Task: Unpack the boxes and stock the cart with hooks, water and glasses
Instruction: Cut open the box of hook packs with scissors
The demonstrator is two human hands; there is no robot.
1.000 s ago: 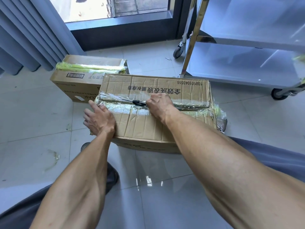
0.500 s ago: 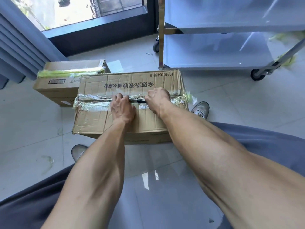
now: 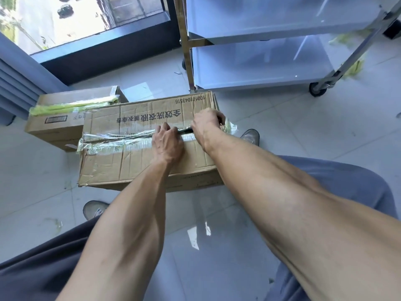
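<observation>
Brown cardboard box – black print, yellow-green tape – silver cart

Glossy pale floor tiles; thin green scraps of tape lie on them at near left. Grey pleated curtain at far left, beside a dark-framed window. Two grey shoes rest on the tiles, with dark trousers in the foreground.
</observation>
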